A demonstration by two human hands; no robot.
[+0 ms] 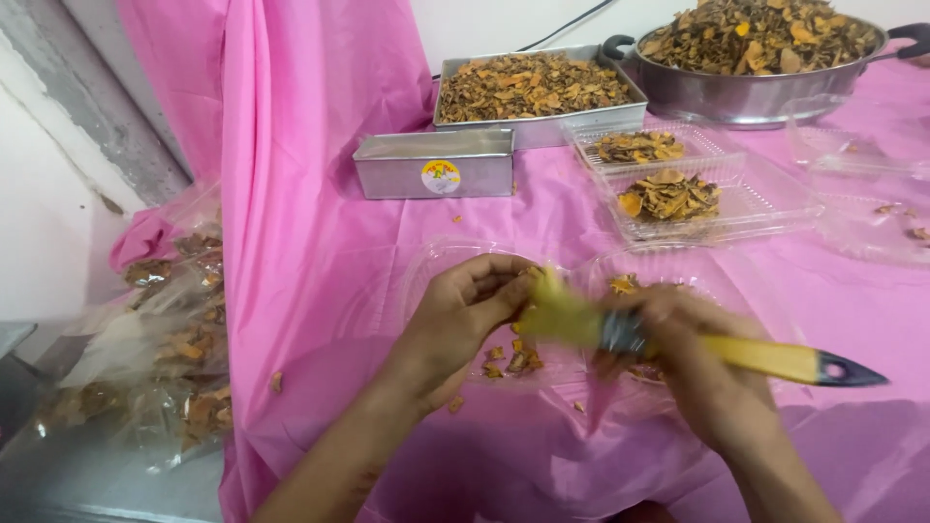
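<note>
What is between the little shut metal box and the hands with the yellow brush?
In the head view, mostly bare pink cloth, then the rim of a clear plastic tray, lie between the metal box and the left hand and right hand with the brush.

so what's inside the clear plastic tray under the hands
A few orange-brown dried pieces lie loose in the clear plastic tray. The left hand, the right hand and the yellow brush cover much of it, so any more is hidden.
</note>
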